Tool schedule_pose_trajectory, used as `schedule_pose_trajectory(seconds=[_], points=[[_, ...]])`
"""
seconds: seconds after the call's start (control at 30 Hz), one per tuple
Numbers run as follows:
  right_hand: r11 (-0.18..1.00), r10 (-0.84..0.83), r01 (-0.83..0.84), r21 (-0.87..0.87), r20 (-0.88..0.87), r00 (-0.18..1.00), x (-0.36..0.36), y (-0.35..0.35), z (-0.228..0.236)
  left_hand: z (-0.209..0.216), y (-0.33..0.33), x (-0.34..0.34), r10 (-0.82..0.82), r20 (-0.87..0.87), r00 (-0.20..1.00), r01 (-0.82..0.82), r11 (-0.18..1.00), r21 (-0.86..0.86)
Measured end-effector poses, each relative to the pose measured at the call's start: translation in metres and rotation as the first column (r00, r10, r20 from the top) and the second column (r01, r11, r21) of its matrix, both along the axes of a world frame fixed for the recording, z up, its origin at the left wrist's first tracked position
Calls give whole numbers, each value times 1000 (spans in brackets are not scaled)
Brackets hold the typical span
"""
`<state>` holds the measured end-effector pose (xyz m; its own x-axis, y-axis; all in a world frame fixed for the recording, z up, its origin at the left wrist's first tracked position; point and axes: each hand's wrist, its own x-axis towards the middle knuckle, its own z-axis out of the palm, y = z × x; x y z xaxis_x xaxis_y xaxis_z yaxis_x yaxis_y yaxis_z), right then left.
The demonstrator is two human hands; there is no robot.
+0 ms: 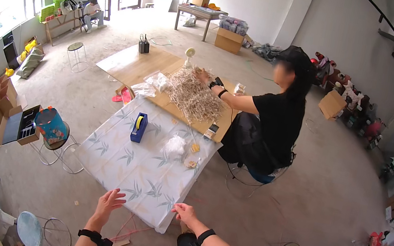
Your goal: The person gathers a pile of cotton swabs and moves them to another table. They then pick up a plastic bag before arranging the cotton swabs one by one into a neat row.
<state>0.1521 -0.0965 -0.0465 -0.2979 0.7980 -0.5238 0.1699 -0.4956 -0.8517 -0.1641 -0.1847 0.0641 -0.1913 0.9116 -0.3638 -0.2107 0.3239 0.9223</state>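
Right of a teal bag (52, 124) on a stool, my left hand (110, 203) is released, fingers parted with nothing in them, by the near edge of the surface, and a blue tape dispenser (138, 132) stands beyond it on the leaf-print cloth (141, 171). Next come a crumpled white wad (175, 145) and my right hand (185, 213), loosely curled by the cloth's near right corner; I cannot tell whether it pinches or touches anything. Rightmost, a co-worker (282, 117) sits reaching to a heap of shredded paper (196, 99)
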Motion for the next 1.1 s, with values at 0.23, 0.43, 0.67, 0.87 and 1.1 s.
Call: schedule_pose_trajectory(seconds=[0.23,0.43,0.67,0.87,1.1], points=[[991,-110,117,68,-103,989,15,141,2,-16,133,42,100,102,990,-100,995,-3],[913,-176,251,322,-245,953,9,290,59,-26,278,88,266,240,934,-284,958,41],[642,-263,407,650,-313,913,-4,473,154,-29,425,121,380,488,785,-468,881,67],[696,-368,236,678,55,928,-66,564,181,-54,508,94,424,617,663,-577,814,61],[882,-287,59,467,433,854,-87,618,167,-51,564,97,303,763,570,-513,857,43]])
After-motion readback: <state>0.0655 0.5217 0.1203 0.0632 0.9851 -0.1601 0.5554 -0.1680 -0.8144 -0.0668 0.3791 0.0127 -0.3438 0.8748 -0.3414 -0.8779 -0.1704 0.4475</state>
